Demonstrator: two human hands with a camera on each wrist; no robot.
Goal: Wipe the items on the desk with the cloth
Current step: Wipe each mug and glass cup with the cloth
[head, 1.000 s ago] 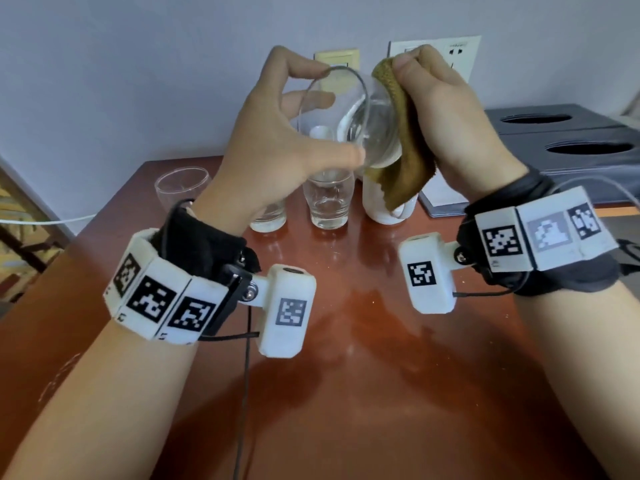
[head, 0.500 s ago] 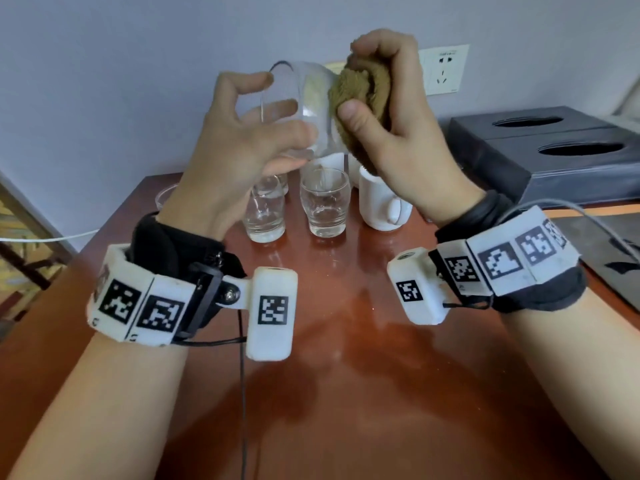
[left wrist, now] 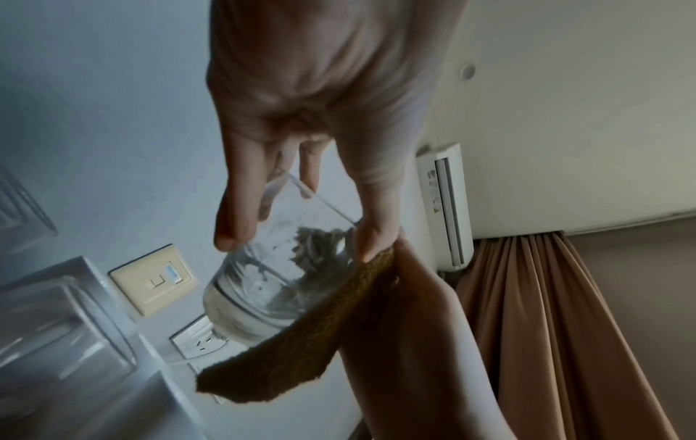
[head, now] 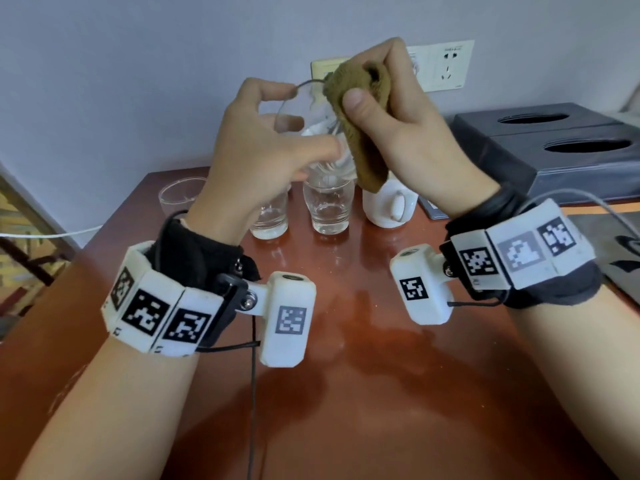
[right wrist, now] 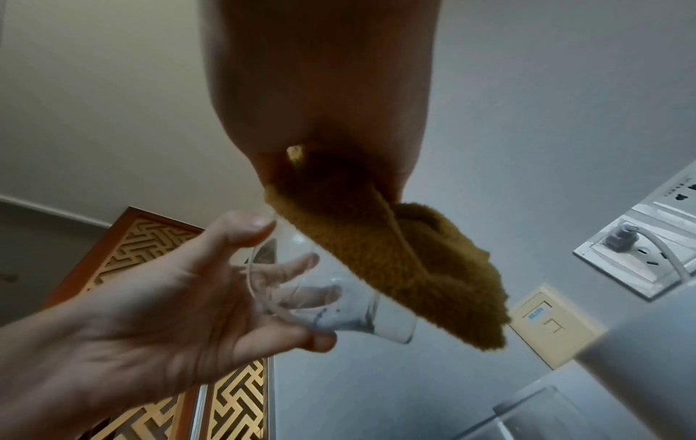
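A clear drinking glass (head: 313, 133) is held tilted in the air above the desk (head: 346, 341) by my left hand (head: 263, 150), thumb and fingers curled round its rim and side. My right hand (head: 391, 126) grips a mustard-brown cloth (head: 360, 133) and presses it against the glass's right side. In the left wrist view the glass (left wrist: 278, 274) lies between my fingers with the cloth (left wrist: 301, 351) along its lower edge. In the right wrist view the cloth (right wrist: 395, 268) hangs from my hand over the glass (right wrist: 339, 303).
Two glasses (head: 329, 209) (head: 270, 216) and a white mug (head: 388, 206) stand at the back of the desk, with a glass bowl (head: 180, 195) at the back left. A dark two-hole box (head: 554, 147) sits at the right. Wall sockets (head: 446, 64) are behind.
The glass has turned in my left hand, and my right hand has shifted the cloth round its rim and side. Both hands dropped slightly lower than half a second ago.
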